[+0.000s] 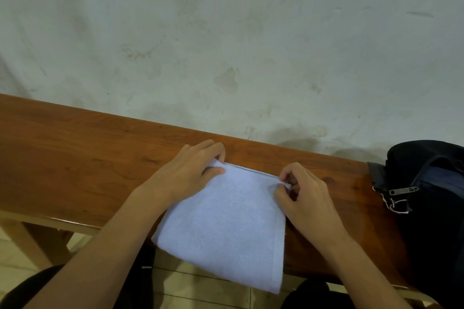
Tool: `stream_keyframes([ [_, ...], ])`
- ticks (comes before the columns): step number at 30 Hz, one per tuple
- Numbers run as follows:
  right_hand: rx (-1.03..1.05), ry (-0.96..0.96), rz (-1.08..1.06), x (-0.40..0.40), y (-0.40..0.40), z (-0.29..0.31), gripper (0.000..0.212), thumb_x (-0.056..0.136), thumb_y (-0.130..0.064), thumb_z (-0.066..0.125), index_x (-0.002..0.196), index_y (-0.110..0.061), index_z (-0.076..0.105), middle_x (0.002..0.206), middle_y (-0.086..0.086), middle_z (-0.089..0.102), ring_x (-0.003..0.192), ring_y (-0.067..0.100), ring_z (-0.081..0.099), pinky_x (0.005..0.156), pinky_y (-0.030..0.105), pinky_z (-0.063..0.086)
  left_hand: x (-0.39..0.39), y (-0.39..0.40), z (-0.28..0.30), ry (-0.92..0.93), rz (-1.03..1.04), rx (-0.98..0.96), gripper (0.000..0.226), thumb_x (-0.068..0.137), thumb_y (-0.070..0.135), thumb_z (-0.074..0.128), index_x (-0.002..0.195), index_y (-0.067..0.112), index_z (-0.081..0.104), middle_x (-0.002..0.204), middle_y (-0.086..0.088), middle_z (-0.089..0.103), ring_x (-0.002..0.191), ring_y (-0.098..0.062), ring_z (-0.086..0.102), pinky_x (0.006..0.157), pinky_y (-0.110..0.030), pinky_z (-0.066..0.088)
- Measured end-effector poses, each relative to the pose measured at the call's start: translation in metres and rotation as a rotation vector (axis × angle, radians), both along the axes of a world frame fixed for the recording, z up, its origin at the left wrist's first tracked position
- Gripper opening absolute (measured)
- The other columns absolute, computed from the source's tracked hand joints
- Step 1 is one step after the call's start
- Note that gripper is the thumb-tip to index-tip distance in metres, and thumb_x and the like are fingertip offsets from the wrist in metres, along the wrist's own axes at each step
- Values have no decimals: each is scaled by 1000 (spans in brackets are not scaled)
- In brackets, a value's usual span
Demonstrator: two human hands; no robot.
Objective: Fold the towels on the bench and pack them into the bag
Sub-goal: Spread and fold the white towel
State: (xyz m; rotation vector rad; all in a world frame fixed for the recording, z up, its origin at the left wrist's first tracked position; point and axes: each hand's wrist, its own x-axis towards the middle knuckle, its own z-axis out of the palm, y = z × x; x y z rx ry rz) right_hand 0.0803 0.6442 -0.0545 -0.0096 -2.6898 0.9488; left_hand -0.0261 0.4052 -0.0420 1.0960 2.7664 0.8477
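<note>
A light blue towel [226,223] lies folded on the wooden bench [88,158], its near end hanging over the bench's front edge. My left hand [190,173] pinches the towel's far left corner between thumb and fingers. My right hand [301,195] pinches the far right corner with curled fingers. A dark bag [431,198] sits at the right end of the bench, its zipper pull facing the towel.
A stained pale wall [226,45] runs right behind the bench. Bare bench top stretches to the left of the towel. Below the bench's front edge are tiled floor [200,286] and my dark-clothed knees.
</note>
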Motion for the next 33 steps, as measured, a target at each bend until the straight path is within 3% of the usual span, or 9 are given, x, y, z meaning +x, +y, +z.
stream_keyframes([
  [3, -5, -10, -21, -1, -1, 0, 18, 89, -12, 66, 94, -26, 55, 86, -15, 57, 79, 6, 56, 66, 23, 50, 3, 5, -4, 6, 34, 41, 13, 98, 15, 55, 101, 26, 50, 99, 8, 50, 86, -13, 51, 76, -36, 49],
  [8, 58, -43, -169, -3, -3, 1, 15, 93, -17, 63, 93, -28, 54, 85, -16, 53, 73, 4, 53, 55, 16, 43, 8, 20, -9, 225, 116, -36, 54, 77, -17, 52, 116, 20, 55, 114, 0, 51, 99, -17, 48, 79, -33, 48],
  [13, 307, -59, -344, -2, 2, 5, 9, 94, -19, 59, 100, -25, 55, 92, -11, 54, 81, 9, 51, 66, 26, 44, 28, 36, -9, 434, 250, -67, 36, 74, 0, 66, 109, 10, 64, 105, -8, 64, 90, -26, 60, 74, -41, 53],
  [17, 370, 129, -287, -5, 6, 3, 19, 88, -8, 65, 104, -17, 65, 105, -1, 62, 99, 17, 54, 86, 28, 36, 34, 37, -16, 251, 346, -93, 31, 95, 23, 56, 124, 13, 56, 114, -6, 59, 98, -21, 55, 82, -37, 53],
  [19, 295, 204, -125, -5, 2, 6, 15, 92, -20, 61, 106, -20, 66, 110, -4, 64, 104, 11, 55, 90, 21, 35, 30, 36, -16, 151, 384, -46, 33, 100, 29, 48, 131, 17, 47, 121, -2, 53, 103, -15, 51, 86, -30, 51],
  [21, 230, 148, 89, -1, -5, 5, 31, 96, -38, 52, 120, -22, 65, 127, -8, 61, 118, 1, 50, 99, 14, 33, 27, 36, -14, 38, 398, 38, 32, 100, 28, 50, 130, 19, 44, 121, -1, 52, 100, -13, 52, 84, -28, 51],
  [25, 299, -153, 329, 2, -11, -8, 70, 95, -71, 24, 153, -33, 35, 160, -18, 25, 146, -10, 12, 120, 21, 15, 24, 33, -9, -74, 398, 94, 32, 98, 29, 57, 127, 20, 46, 116, -2, 57, 97, -15, 56, 80, -29, 51],
  [29, 472, -251, 297, -2, -7, -10, 72, 92, -76, 9, 155, -42, 2, 163, -20, -5, 147, -6, -16, 123, 29, -7, 20, 26, 0, -161, 437, 34, 34, 92, 45, 61, 118, 28, 46, 98, 6, 59, 85, -11, 57, 70, -30, 52],
  [33, 539, -280, 261, -1, -10, -10, 72, 89, -75, 1, 153, -43, -8, 162, -18, -14, 146, -3, -22, 121, 29, -15, 19, 18, 13, -352, 368, 114, 33, 88, 46, 66, 112, 33, 47, 88, 6, 60, 79, -10, 59, 59, -22, 43],
])
